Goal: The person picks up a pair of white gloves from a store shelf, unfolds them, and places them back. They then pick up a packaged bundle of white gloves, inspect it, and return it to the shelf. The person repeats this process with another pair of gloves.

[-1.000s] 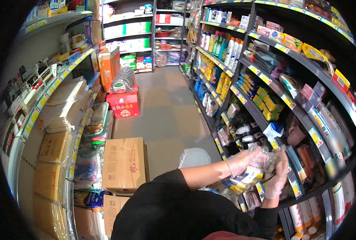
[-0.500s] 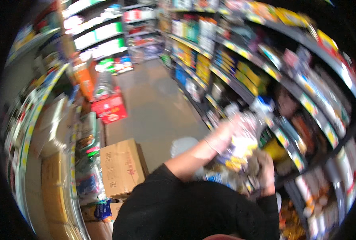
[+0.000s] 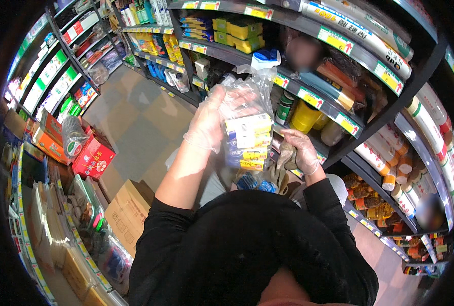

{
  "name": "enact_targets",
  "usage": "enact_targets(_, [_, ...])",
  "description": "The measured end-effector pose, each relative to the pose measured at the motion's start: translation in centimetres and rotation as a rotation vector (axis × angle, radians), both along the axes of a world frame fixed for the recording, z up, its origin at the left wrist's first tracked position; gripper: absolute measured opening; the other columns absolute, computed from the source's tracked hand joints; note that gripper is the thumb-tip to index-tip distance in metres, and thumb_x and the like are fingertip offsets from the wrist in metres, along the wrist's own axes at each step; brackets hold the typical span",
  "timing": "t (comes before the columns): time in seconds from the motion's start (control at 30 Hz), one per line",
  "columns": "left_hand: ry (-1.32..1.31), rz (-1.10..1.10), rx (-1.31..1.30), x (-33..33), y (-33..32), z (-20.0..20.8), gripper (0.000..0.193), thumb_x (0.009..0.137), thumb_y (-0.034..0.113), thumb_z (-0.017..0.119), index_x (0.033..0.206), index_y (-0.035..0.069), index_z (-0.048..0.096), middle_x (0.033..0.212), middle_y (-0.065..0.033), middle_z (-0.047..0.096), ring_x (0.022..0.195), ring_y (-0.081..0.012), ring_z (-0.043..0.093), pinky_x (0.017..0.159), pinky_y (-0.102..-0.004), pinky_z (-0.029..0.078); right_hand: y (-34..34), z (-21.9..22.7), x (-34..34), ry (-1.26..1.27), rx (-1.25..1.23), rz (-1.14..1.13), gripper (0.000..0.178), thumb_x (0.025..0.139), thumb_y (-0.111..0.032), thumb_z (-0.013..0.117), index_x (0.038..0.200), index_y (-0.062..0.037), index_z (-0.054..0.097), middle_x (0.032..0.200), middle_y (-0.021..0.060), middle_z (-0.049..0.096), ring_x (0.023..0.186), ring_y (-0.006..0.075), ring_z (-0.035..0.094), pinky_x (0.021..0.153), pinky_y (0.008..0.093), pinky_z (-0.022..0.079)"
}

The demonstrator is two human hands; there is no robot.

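Observation:
My left hand (image 3: 218, 115), in a thin clear glove, is closed on the top of a clear plastic bag (image 3: 260, 92). Its fingers show through the film. Stacked in the bag's lower part are several small yellow-and-blue packs (image 3: 248, 140) with a white barcode label facing up. My right hand (image 3: 303, 148), likewise gloved, is closed around a crumpled grey-brown cloth item (image 3: 286, 155), beside the bag and near the shelf front. Blue-and-clear wrapped goods (image 3: 250, 181) lie under both hands, partly hidden by the bag and my body.
Dark shelving (image 3: 357, 120) with price tags rises close on the right, holding rolls, a yellow container (image 3: 304, 116) and sponges. Oil bottles (image 3: 375, 211) stand lower right. Left of the tiled aisle (image 3: 150, 112) are a cardboard box (image 3: 128, 214), a red box (image 3: 93, 155) and another shelf.
The view has swung toward the right-hand shelves and become sharper. The bag of packs is now more upright and label up, still in my left hand; my right hand still grips the cloth item.

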State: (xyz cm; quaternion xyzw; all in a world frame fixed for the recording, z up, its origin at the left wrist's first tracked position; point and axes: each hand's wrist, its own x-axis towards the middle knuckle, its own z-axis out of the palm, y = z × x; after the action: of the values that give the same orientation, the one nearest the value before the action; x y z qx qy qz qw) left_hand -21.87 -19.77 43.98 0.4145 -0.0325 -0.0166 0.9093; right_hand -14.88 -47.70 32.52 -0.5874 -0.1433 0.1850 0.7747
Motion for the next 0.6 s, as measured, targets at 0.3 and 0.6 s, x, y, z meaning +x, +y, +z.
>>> enact_targets(0.3, [0.160,-0.060,0.248,0.0,-3.8,-4.5,0.063,0.108,0.053,0.044,0.127,-0.002,0.067,0.120,-0.0152,0.073,0.111,-0.0244,0.070,0.099,-0.0383,0.054,-0.1,-1.6,-0.2,0.032,0.109,0.064,0.049,0.092,-0.001,0.070,0.140,0.0005,0.059,0.128,0.0093,0.066,0.119,0.0176,0.060,0.102,0.0309,0.049])
enact_targets(0.6, [0.038,-0.184,0.434,1.6,-5.9,-12.8,0.063,0.111,0.052,0.037,0.126,0.000,0.069,0.119,-0.0120,0.072,0.108,-0.0181,0.065,0.100,-0.0330,0.049,0.0,-4.9,0.2,0.239,-0.094,-0.033,0.016,0.093,-0.008,0.076,0.105,0.0003,0.071,0.102,0.0065,0.074,0.091,0.0130,0.068,0.084,0.0265,0.055])
